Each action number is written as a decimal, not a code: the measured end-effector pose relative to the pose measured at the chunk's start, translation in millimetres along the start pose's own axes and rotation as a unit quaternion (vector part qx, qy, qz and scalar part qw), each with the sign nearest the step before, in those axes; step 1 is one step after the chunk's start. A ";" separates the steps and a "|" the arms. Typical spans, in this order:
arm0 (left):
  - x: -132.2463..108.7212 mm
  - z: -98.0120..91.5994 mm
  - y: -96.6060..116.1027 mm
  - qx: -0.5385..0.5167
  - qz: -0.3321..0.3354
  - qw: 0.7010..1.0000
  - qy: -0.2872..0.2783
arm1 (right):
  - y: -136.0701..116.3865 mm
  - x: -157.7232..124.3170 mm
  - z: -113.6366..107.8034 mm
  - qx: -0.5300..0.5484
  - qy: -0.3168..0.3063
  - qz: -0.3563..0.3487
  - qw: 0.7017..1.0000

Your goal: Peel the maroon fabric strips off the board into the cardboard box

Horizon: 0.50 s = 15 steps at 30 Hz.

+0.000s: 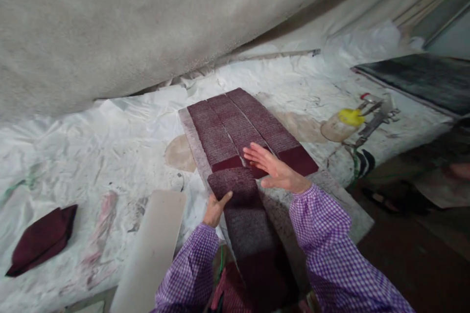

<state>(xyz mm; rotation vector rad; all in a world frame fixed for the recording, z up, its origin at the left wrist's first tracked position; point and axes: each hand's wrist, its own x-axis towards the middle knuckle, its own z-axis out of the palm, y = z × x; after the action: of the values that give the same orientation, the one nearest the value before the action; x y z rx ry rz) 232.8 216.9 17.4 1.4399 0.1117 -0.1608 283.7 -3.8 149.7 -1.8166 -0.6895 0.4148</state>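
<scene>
A long dark maroon fabric strip with a pale, speckled coating on part of it runs toward me. My left hand grips its left edge near the far end, thumb on top and fingers hidden underneath. Over the strip's far right corner, my right hand is open, fingers stretched out; whether it touches the fabric I cannot tell. Beyond both hands, three similar maroon strips lie side by side on a grey board. Their near ends are plain maroon, without the speckled coating.
A spray gun with a yellow-topped cup lies to the right. White sheeting covers the table. At left are folded maroon fabric and a pale board; a dark panel lies far right. A grey curtain hangs behind.
</scene>
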 end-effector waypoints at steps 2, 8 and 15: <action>-3.5 0.4 -0.1 -0.014 -0.005 1.000 0.009 | 20.4 -20.0 3.8 0.008 0.042 0.043 0.998; -21.0 7.3 9.8 -0.001 -0.006 1.000 0.010 | 77.8 -55.3 49.0 -0.110 0.067 0.161 0.978; -42.4 7.3 29.0 0.091 0.016 0.995 0.034 | 64.5 -73.4 62.4 -0.055 0.048 0.161 0.984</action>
<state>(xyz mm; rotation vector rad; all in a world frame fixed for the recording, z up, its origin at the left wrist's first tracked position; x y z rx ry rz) 196.1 215.1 53.9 1.6294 0.1314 -0.0977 207.2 -19.8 64.2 -2.0468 -0.3576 0.5060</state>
